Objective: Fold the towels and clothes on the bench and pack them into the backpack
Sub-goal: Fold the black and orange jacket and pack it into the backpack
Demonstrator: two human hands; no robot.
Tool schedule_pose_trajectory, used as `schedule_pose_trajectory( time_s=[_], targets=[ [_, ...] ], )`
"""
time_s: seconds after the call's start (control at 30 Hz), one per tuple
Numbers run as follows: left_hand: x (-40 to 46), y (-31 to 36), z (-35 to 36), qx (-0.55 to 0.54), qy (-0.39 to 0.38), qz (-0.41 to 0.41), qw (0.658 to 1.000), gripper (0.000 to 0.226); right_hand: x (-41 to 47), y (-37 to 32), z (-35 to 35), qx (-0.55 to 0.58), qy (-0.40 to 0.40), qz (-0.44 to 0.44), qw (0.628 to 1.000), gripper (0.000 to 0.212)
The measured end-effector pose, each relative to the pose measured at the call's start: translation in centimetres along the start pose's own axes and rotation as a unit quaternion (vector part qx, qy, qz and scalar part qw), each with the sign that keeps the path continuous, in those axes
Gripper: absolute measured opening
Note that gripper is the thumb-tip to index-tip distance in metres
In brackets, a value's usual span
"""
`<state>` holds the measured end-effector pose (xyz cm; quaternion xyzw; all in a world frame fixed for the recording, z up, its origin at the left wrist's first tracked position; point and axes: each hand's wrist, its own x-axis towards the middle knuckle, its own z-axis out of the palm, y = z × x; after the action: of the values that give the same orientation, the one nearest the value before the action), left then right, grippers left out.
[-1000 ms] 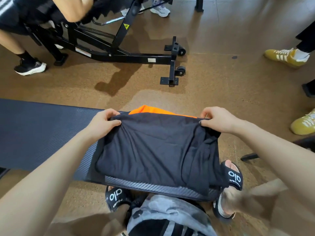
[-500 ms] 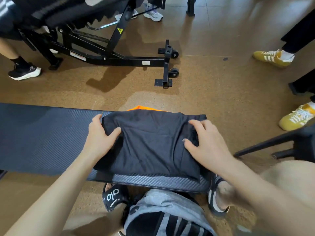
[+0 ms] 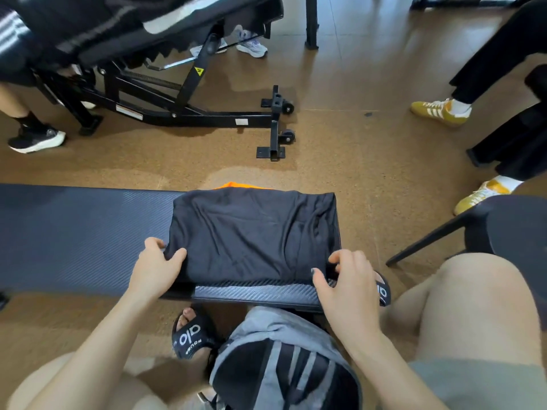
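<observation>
A folded black garment (image 3: 251,232) lies on the right end of the dark padded bench (image 3: 74,232). An orange cloth (image 3: 236,185) peeks out from under its far edge. My left hand (image 3: 157,264) pinches the garment's near left corner. My right hand (image 3: 343,276) grips the near right corner at the bench's edge. A grey and black backpack (image 3: 284,359) stands on the floor between my feet, below the bench's near edge; whether it is unzipped I cannot tell.
A black adjustable gym bench frame (image 3: 189,110) stands across the cork floor beyond. Other people's feet are around: a black shoe (image 3: 35,140) at left, yellow sneakers (image 3: 441,110) at right. A dark chair (image 3: 488,229) stands at right.
Both hands slid from the garment's far corners over its top to the near corners. The garment now lies flatter and squarer on the bench.
</observation>
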<state>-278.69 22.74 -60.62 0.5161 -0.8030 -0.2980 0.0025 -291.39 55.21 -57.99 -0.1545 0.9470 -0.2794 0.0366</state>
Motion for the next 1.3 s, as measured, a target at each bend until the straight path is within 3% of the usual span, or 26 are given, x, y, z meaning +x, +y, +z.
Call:
schedule_pose_trajectory(
  time_s=[0.1,0.17,0.23,0.3,0.5,0.63,0.7,0.77,0.8,0.87,0.97,1.03,1.13,1.3],
  targets=[
    [0.1,-0.3,-0.1,0.026,-0.027,-0.023,0.999,0.043,0.0,0.1,0.7,0.137,-0.118,0.116,0.977,0.025],
    [0.1,-0.3,-0.2,0.035,-0.034,-0.01,0.999,0.037,0.4,0.0,0.8,0.183,-0.126,0.144,0.964,0.016],
    [0.1,-0.5,-0.4,0.039,-0.032,0.017,0.999,0.03,0.7,0.3,0.6,0.268,-0.144,0.17,0.937,0.032],
    [0.2,-1.0,-0.8,0.038,-0.025,0.034,0.998,0.026,1.1,1.4,-0.2,0.341,-0.171,0.2,0.902,0.031],
    [0.7,-2.3,-1.1,0.019,0.017,0.034,0.999,0.027,1.5,5.1,-2.0,0.375,-0.193,0.303,0.855,0.014],
    [-0.1,-1.8,-0.9,0.013,0.026,0.015,0.999,0.026,1.8,4.4,-1.9,0.373,-0.2,0.32,0.848,0.013],
    [-0.9,-1.1,-0.7,0.056,0.062,0.041,0.996,0.052,1.4,4.0,-2.0,0.278,-0.182,0.281,0.9,0.026],
    [-2.2,0.5,-0.3,0.13,0.123,0.161,0.971,0.065,0.7,3.5,-2.1,0.112,-0.09,0.17,0.975,0.042],
    [-3.2,1.6,0.1,0.17,0.135,0.237,0.947,0.066,0.5,2.5,-2.2,0.067,-0.026,0.09,0.993,0.046],
    [-5.1,4.4,1.7,0.222,0.114,0.335,0.909,0.066,0.7,-0.7,-1.7,0.041,0.041,-0.087,0.995,0.051],
    [-6.8,8.0,5.4,0.248,0.021,0.382,0.89,0.066,2.0,-4.9,1.5,-0.077,0.011,-0.271,0.959,0.059],
    [-6.3,8.3,7.5,0.284,-0.024,0.369,0.884,0.066,3.0,-4.6,3.4,-0.176,-0.06,-0.283,0.941,0.063],
    [-4.3,5.6,8.3,0.322,-0.058,0.326,0.887,0.063,4.1,0.3,4.7,-0.224,-0.178,-0.181,0.941,0.068],
    [-2.3,3.9,6.7,0.334,-0.07,0.351,0.872,0.064,4.2,1.0,5.0,-0.241,-0.172,-0.139,0.945,0.069]
  ],
)
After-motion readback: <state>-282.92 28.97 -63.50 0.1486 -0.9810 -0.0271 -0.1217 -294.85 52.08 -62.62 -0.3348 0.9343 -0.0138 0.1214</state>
